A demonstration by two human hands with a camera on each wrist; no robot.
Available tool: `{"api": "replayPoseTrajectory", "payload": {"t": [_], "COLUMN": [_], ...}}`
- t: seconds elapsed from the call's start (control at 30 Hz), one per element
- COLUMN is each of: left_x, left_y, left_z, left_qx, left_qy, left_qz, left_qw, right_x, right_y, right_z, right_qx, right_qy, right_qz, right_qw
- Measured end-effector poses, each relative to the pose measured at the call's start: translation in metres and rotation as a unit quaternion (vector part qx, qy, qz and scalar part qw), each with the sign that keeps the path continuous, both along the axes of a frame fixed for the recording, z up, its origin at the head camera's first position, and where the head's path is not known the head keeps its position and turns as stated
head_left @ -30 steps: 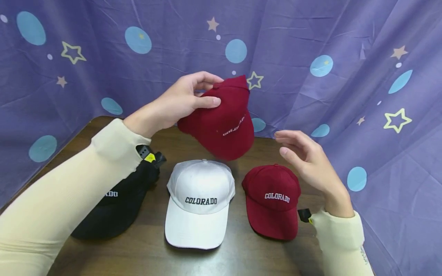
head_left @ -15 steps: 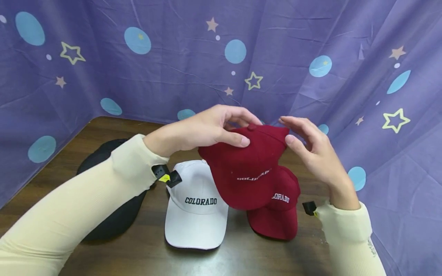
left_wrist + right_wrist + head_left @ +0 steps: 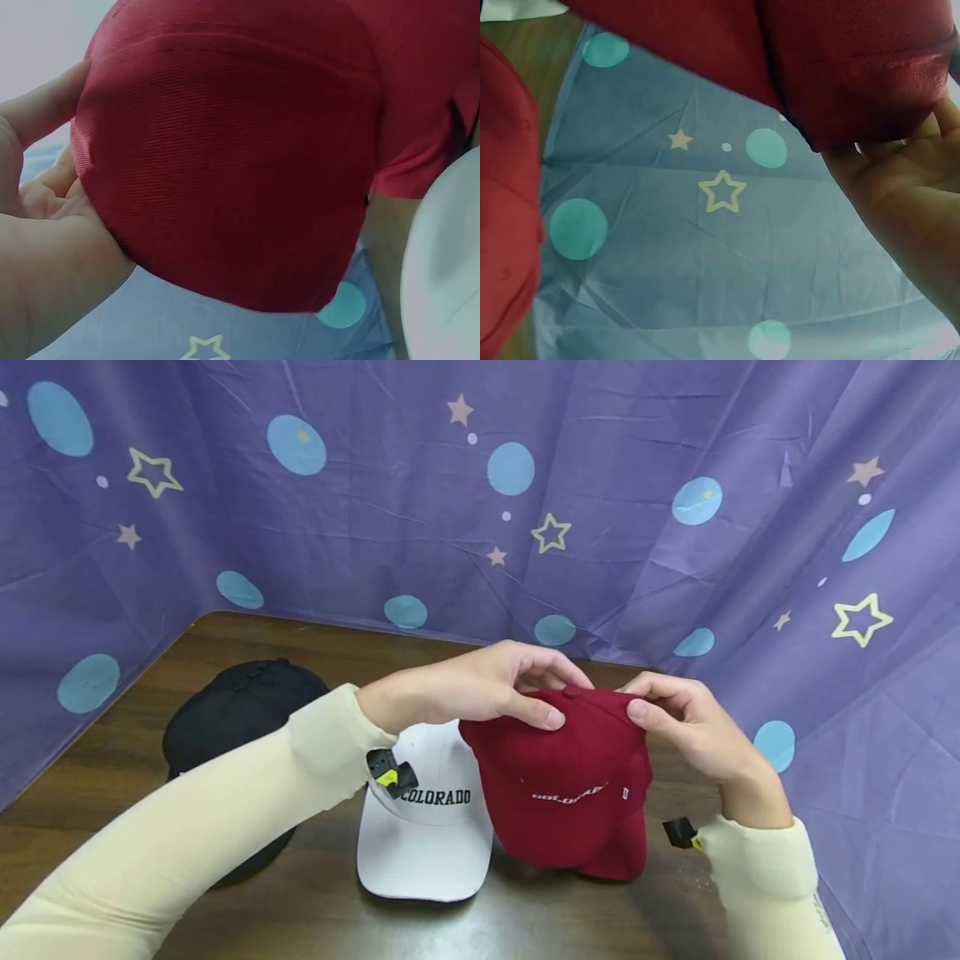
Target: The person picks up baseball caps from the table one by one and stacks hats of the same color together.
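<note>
A red baseball cap point(image 3: 562, 760) with white lettering is held above the table, brim toward the front. My left hand point(image 3: 480, 689) grips its crown from the left, thumb on top and fingers behind. At the crown's right side, my right hand point(image 3: 701, 731) pinches the edge with thumb and fingers. Beneath and partly hidden by it lies a second red cap point(image 3: 626, 847). The right wrist view shows the fingers of the right hand point(image 3: 911, 180) under the held cap's fabric point(image 3: 862, 82). In the left wrist view, the cap point(image 3: 225, 157) covers most of the left fingers.
A white cap point(image 3: 423, 860) lettered COLORADO lies left of the red ones, partly behind the left wrist's camera. Farther left sits a black cap point(image 3: 240, 714), half covered by the left sleeve. A purple patterned curtain point(image 3: 420, 502) borders the wooden table point(image 3: 337, 918).
The left hand has carried the held red cap right and down, over the second red cap. The right hand has lowered and taken hold of its right edge.
</note>
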State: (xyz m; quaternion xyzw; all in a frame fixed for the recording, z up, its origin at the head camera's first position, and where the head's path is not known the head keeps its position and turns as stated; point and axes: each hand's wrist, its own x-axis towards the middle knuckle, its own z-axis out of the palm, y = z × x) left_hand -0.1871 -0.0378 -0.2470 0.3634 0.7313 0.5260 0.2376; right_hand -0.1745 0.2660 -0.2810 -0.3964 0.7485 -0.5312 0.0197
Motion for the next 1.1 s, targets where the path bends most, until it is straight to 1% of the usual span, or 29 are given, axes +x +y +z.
{"api": "replayPoseTrajectory", "payload": {"t": [0.17, 0.27, 0.33, 0.43, 0.5, 0.57, 0.67, 0.77, 0.83, 0.93, 1.1], "left_x": [-0.002, -0.004, -0.005, -0.007, -0.009, -0.011, -0.014, -0.016, -0.019, -0.023, -0.027], "left_y": [0.004, 0.005, 0.005, 0.006, 0.008, 0.011, 0.019, 0.031, 0.039, 0.05, 0.067], "left_z": [-0.011, -0.017, -0.02, -0.025, -0.029, -0.034, -0.043, -0.051, -0.057, -0.066, -0.078], "left_qx": [0.002, 0.0, -0.006, -0.013, -0.012, -0.008, -0.003, -0.005, -0.009, -0.014, -0.025], "left_qy": [-0.024, -0.031, -0.028, -0.015, -0.01, -0.01, -0.015, -0.025, -0.033, -0.056, -0.09], "left_qz": [-0.003, 0.003, 0.011, 0.019, 0.017, 0.012, 0.006, 0.01, 0.018, 0.036, 0.075], "left_qw": [0.9997, 0.9995, 0.9995, 0.9996, 0.9997, 0.9999, 0.9999, 0.9996, 0.9992, 0.9977, 0.9929], "right_x": [0.001, 0.001, 0.001, 0.001, 0.002, 0.003, 0.005, 0.005, 0.004, 0.0, -0.008], "right_y": [0.006, 0.011, 0.015, 0.025, 0.033, 0.042, 0.056, 0.067, 0.073, 0.08, 0.091], "right_z": [-0.008, -0.012, -0.015, -0.02, -0.024, -0.028, -0.035, -0.043, -0.05, -0.061, -0.081], "right_qx": [-0.02, -0.051, -0.081, -0.125, -0.144, -0.144, -0.127, -0.11, -0.106, -0.096, -0.082], "right_qy": [-0.015, -0.035, -0.049, -0.069, -0.081, -0.092, -0.116, -0.142, -0.156, -0.176, -0.219], "right_qz": [0.01, 0.024, 0.046, 0.079, 0.088, 0.075, 0.044, 0.014, -0.001, -0.026, -0.047], "right_qw": [1.0, 0.998, 0.994, 0.987, 0.982, 0.982, 0.984, 0.984, 0.982, 0.979, 0.971]}}
